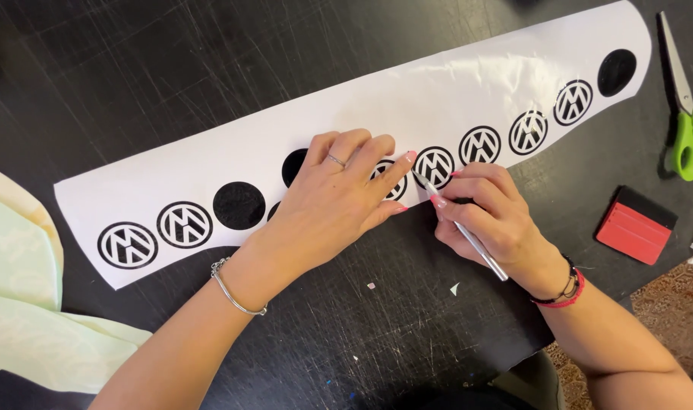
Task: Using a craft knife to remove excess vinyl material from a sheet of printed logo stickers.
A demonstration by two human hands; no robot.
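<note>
A black, heavily scratched table (134, 68) fills most of the view, dotted with small scraps and specks. A long white vinyl strip (453, 99) is laid slantwise across it, bearing a row of round black decals. The left hand (339, 193) is spread flat on the middle of the strip, fingers extended, nothing gripped. A thin silver weeding tool (468, 235) is pinched in the right hand (491, 216), its tip set at a decal just beside the left fingertips. Green-handled scissors (688, 121) and a red squeegee (633, 226) are seen at the right, pale green sheeting (28, 304) at the left. A patch of patterned floor (673, 311) shows at the lower right.
</note>
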